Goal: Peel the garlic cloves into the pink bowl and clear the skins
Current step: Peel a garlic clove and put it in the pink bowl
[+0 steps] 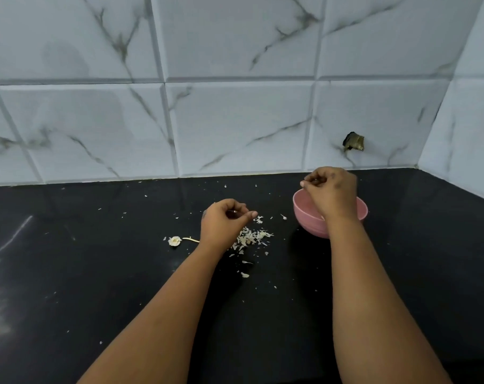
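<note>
Over the counter's back edge, the right hand (329,187) hovers curled above the pink bowl (304,214); whether it holds a clove, I cannot tell.
Papery skins (253,236) lie mid-counter, feather-light and easily scattered, best swept together with flat fingers; the left hand (224,220) pinches a tiny flake.

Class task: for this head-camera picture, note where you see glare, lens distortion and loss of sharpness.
Head view: pale glare streaks on the black counter at far left; wide-angle bending bows the wall tiles' grout lines; the garlic skins are soft, and fine detail in the left hand and right hand is blurred.
</note>
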`<state>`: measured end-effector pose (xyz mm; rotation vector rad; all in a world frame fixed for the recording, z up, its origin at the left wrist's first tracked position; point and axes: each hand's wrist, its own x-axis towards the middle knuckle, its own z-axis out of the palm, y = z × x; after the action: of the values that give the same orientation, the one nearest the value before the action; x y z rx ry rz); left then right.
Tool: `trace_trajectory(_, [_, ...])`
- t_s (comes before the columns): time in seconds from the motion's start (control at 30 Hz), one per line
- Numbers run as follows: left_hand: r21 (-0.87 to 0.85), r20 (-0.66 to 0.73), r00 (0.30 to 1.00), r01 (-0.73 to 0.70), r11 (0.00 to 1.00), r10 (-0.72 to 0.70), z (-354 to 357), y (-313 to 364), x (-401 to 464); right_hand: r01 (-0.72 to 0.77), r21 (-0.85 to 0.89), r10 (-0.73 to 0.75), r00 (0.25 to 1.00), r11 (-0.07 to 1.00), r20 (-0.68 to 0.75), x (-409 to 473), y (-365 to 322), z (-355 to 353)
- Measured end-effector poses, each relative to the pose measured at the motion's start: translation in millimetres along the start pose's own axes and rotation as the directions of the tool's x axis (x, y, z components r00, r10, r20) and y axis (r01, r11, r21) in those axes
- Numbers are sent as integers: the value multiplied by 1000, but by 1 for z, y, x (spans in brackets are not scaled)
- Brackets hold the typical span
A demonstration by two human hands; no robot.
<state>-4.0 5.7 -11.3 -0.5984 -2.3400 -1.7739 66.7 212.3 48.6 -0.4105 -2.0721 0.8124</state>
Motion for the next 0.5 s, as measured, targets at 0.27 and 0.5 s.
trace_trajectory(0.27, [115,-129,990,72,991,-57,-22,-2,10,-182,-414,283,939,892,196,3,10,2])
trace_trajectory(0.5, [-64,-375,915,137,988,-152,-48,-11,16,373,-51,-364,921,926,139,-26,-35,38])
